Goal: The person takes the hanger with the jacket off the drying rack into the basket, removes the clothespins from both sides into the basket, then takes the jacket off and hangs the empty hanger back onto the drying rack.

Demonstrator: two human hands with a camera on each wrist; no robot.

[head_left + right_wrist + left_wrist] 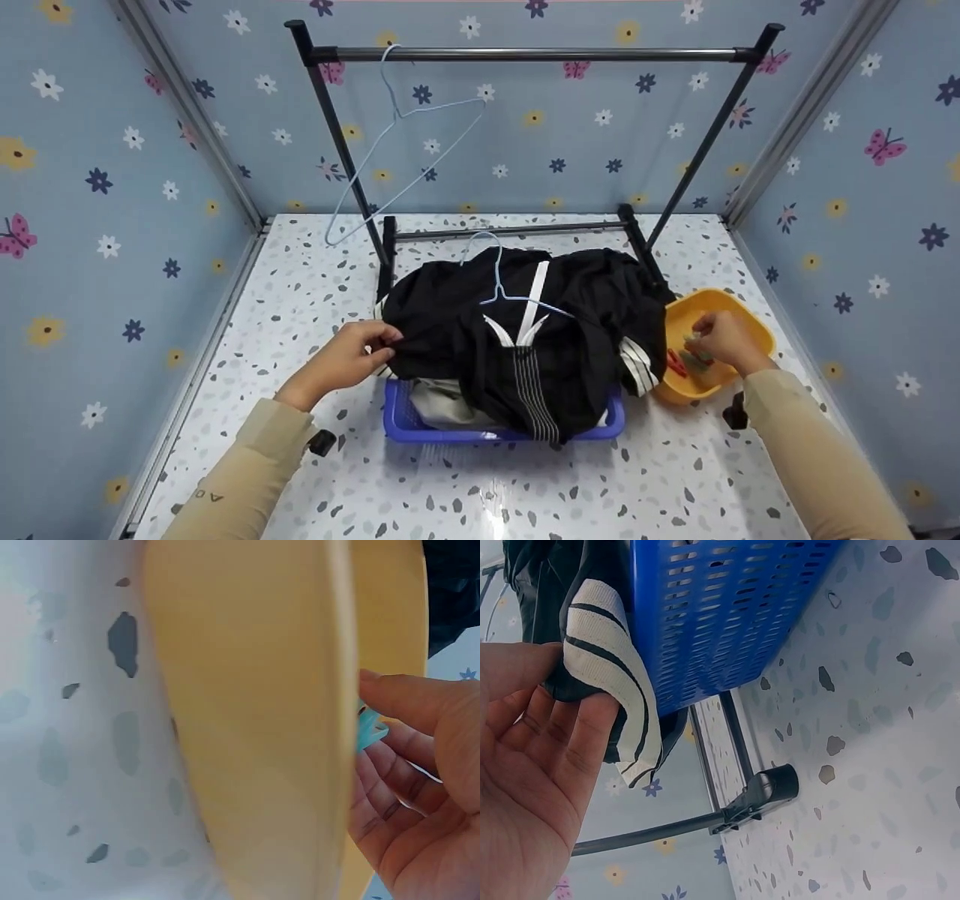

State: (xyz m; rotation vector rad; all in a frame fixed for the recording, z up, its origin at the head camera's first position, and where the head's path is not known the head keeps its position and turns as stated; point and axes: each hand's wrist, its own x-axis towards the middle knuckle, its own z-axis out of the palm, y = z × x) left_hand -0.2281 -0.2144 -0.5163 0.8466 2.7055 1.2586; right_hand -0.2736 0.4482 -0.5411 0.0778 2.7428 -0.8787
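Note:
A black garment (435,315) with a white-trimmed neck and striped cuffs lies spread over a blue basket (450,436), a light blue hanger (498,279) at its neck. My left hand (349,354) pinches the garment's left edge; in the left wrist view thumb and fingers hold the black cloth beside a cream striped cuff (604,664). Inside the yellow bowl (709,300), my right hand (726,343) pinches a teal clothespin (370,729), partly hidden by the bowl's wall in the right wrist view. Red clothespins (676,364) lie in the bowl near the fingers.
Behind the basket stands a black clothes rack (540,55), with another light blue hanger (405,180) hanging at the left of its top bar. Grey-green cloth (442,405) shows inside the basket. Patterned walls (82,225) enclose the speckled tabletop (300,300) on three sides.

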